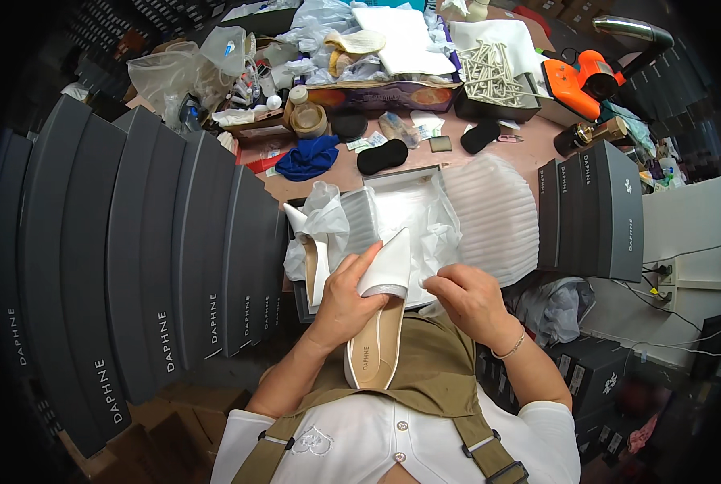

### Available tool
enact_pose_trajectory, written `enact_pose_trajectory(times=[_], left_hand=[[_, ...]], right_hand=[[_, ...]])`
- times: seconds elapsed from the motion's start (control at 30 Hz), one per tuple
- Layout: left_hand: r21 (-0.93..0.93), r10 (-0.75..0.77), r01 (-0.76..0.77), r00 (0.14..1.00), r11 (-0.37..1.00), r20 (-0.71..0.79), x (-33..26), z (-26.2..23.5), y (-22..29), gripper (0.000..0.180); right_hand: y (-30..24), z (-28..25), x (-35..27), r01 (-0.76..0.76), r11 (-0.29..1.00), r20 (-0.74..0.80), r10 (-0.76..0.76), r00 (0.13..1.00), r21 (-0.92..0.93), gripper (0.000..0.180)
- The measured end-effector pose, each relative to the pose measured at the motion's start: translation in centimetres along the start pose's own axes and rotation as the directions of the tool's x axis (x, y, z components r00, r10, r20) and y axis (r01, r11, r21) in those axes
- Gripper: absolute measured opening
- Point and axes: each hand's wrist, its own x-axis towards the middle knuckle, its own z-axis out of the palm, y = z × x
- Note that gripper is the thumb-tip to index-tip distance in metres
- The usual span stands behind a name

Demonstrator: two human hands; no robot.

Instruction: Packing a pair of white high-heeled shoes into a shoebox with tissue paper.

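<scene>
A white pointed flat shoe (390, 262) with a beige insole is in my left hand (346, 300). Its toe points away from me and its heel rests near my lap. My left fingers lie across the shoe's upper, the thumb at its opening, where some clear wrapping shows. Just right of the opening is my right hand (472, 305), its fingertips pinched together; what they hold, if anything, I cannot make out. A second white shoe (317, 270) lies to the left among white tissue paper (326, 211). Beyond my hands stands an open shoe box (401, 173) with white paper inside.
Tall rows of dark shoe boxes (143, 242) stand on the left, with more boxes (594, 214) on the right. White ribbed foam sheets (493, 214) lie beside the open box. Farther back are a blue cloth (308, 157), black pads (382, 156) and an orange tool (572, 87).
</scene>
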Motion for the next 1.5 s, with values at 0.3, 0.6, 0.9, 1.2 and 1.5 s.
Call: enact_pose_trajectory(times=[0.3, 0.6, 0.9, 1.2, 1.5], left_hand=[[0.108, -0.047, 0.046, 0.999, 0.993, 0.004, -0.3, 0.1, -0.4, 0.069], [0.092, 0.007, -0.006, 1.0, 0.996, -0.017, -0.7, 0.6, -0.5, 0.068], [0.025, 0.002, -0.002, 1.0, 1.0, 0.007, -0.9, 1.0, -1.9, 0.066], [0.077, 0.068, -0.067, 0.997, 0.995, -0.018, 0.0, -0.9, -1.9, 0.072], [0.17, -0.024, 0.021, 1.0, 0.985, 0.011, -0.9, -2.5, -2.2, 0.073]], right_hand=[[-0.7, 1.8, 0.2, -0.002, 0.997, -0.008, 0.003, 1.0, 0.079, 0.024], [-0.5, 4.8, 3.4, 0.141, 0.99, -0.152, -0.141, 0.978, -0.011, 0.018], [1.9, 5.6, 4.7, 0.004, 0.994, -0.18, -0.024, 0.983, -0.111, 0.011], [3.2, 5.1, 3.7, -0.263, 0.888, -0.199, 0.355, 0.913, 0.378, 0.008], [1.0, 7.0, 1.2, -0.27, 0.809, -0.144, 0.396, 0.907, 0.523, 0.009]])
